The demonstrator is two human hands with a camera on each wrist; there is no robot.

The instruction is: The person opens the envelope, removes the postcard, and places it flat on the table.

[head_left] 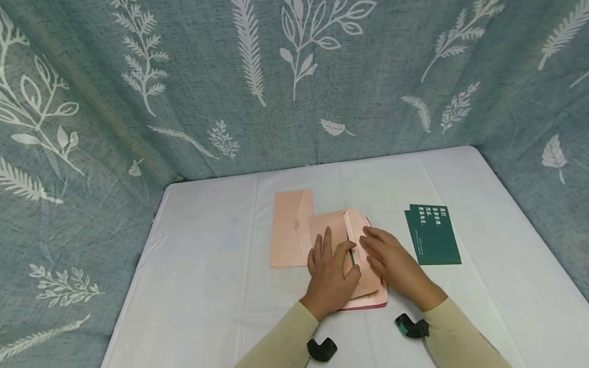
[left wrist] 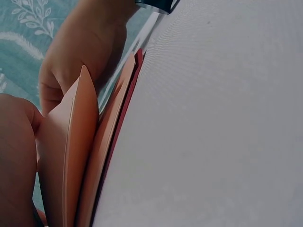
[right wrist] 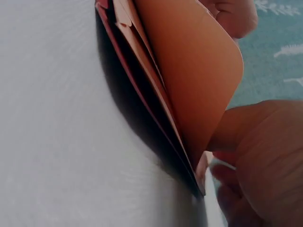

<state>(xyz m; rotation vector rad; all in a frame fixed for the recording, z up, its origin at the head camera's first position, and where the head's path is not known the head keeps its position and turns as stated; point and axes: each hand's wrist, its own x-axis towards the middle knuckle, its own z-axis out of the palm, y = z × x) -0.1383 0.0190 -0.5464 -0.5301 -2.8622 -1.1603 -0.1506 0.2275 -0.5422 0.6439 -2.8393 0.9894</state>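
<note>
Lying palm-down at the lower center of the head view, the left hand [head_left: 330, 278] bears on a pink envelope [head_left: 333, 221]. Its fingers are spread over the paper and relaxed, not clenched; the index finger bends toward the edge of the flap [head_left: 355, 225]. The right hand [head_left: 401, 259] is positioned to the right of the envelope, with its fingers loosely extended against the flap, which stands partly raised in both wrist views. A narrow strip of a dark green card [head_left: 352, 257] shows at the flap opening, between the two hands.

The envelope lies on top of a stack; a red-edged item [head_left: 375, 301] protrudes beneath it at the lower right. To the left of the stack, near the center of the frame, lie further pink envelopes [head_left: 286, 230]. At the right of the frame, well apart from the stack, two overlapping green cards [head_left: 437, 240] carry white characters.

All paper items lie on the white-covered bench [head_left: 198, 245]. A teal curtain [head_left: 193, 76] with white leaf prints encloses the rear and sides.
</note>
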